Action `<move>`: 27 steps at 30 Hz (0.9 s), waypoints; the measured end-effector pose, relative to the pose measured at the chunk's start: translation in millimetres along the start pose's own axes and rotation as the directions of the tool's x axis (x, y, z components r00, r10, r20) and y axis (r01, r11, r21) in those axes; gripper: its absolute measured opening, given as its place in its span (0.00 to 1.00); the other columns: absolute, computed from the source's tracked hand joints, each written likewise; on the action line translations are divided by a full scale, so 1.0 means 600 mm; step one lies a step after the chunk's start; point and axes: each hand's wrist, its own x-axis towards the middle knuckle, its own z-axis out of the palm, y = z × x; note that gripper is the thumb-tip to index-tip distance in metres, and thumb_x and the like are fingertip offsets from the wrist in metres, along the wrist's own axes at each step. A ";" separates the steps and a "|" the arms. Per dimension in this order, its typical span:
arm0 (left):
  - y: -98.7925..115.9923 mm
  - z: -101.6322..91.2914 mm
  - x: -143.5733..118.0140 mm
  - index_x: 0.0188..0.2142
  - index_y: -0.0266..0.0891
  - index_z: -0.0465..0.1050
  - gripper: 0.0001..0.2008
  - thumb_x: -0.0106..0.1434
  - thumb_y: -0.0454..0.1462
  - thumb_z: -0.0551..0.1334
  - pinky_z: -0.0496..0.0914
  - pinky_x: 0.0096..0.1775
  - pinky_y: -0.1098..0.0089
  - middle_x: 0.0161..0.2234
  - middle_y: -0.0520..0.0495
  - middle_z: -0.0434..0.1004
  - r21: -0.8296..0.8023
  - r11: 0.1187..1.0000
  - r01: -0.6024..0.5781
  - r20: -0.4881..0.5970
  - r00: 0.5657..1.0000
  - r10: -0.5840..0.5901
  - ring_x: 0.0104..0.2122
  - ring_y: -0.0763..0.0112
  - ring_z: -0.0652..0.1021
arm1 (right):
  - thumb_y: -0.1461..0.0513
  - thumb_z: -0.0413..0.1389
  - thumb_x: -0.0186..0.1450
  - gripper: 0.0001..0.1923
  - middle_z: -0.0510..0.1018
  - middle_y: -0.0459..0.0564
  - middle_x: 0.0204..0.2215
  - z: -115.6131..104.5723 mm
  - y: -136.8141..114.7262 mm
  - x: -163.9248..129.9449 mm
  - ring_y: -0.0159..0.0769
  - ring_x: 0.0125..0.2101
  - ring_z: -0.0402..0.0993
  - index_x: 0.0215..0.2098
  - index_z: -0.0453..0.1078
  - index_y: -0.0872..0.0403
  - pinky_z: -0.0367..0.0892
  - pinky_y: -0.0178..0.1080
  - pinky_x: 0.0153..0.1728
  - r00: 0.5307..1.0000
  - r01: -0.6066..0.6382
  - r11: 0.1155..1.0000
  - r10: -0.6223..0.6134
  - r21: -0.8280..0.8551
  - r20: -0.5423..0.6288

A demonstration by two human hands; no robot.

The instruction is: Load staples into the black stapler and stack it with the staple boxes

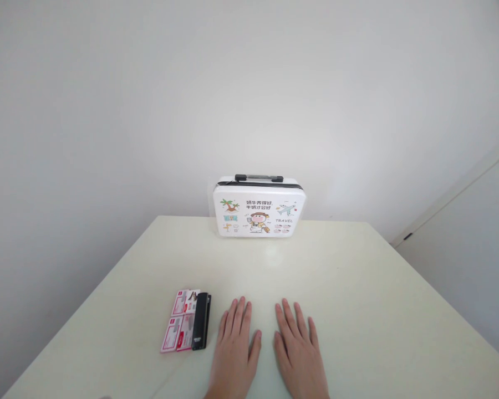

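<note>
My left hand lies flat, palm down, on the pale table, fingers stretched forward and thumb out to the right. To its right, my right hand rests the same way, its thumb toward the left. Neither hand holds anything. Just left of my left hand, not touching it, is a black stapler. Beside the stapler lie several small pink-and-white boxes, set close together; they look like staple boxes, one with a stapler-like picture on it.
At the table's far edge, a white carrying case with cartoon prints and a black handle stands upright near the wall. A white panel like a door is beyond the table's right side.
</note>
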 end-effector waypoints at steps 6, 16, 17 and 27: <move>-0.001 -0.001 0.000 0.74 0.43 0.46 0.32 0.74 0.43 0.53 0.57 0.68 0.51 0.74 0.48 0.45 -0.008 1.000 0.000 0.006 1.000 0.000 0.73 0.58 0.50 | 0.55 0.41 0.75 0.33 0.44 0.40 0.74 -0.004 -0.002 0.002 0.48 0.74 0.37 0.75 0.35 0.40 0.45 0.66 0.69 1.000 -0.006 1.000 0.006 -0.012 0.014; 0.001 -0.004 0.000 0.73 0.43 0.47 0.33 0.73 0.43 0.54 0.57 0.68 0.50 0.74 0.46 0.49 -0.030 1.000 0.000 -0.028 1.000 -0.001 0.72 0.56 0.52 | 0.55 0.40 0.75 0.33 0.43 0.39 0.74 -0.010 -0.006 0.001 0.47 0.74 0.35 0.75 0.35 0.40 0.44 0.64 0.70 1.000 -0.013 0.999 0.014 -0.039 0.028; 0.001 -0.004 -0.001 0.73 0.43 0.47 0.33 0.73 0.43 0.54 0.57 0.68 0.50 0.74 0.45 0.48 -0.027 1.000 -0.001 -0.025 1.000 0.000 0.72 0.56 0.52 | 0.55 0.40 0.75 0.33 0.43 0.39 0.74 -0.010 -0.007 0.001 0.47 0.74 0.35 0.75 0.35 0.40 0.44 0.64 0.70 1.000 -0.014 0.999 0.015 -0.035 0.025; 0.000 -0.015 -0.002 0.74 0.42 0.44 0.33 0.74 0.41 0.53 0.58 0.67 0.50 0.74 0.44 0.47 -0.009 0.999 -0.037 -0.011 0.999 0.037 0.72 0.56 0.52 | 0.56 0.45 0.72 0.30 0.56 0.43 0.72 -0.017 0.001 0.009 0.51 0.73 0.44 0.72 0.54 0.41 0.45 0.65 0.69 0.998 -0.057 0.991 0.055 0.118 0.017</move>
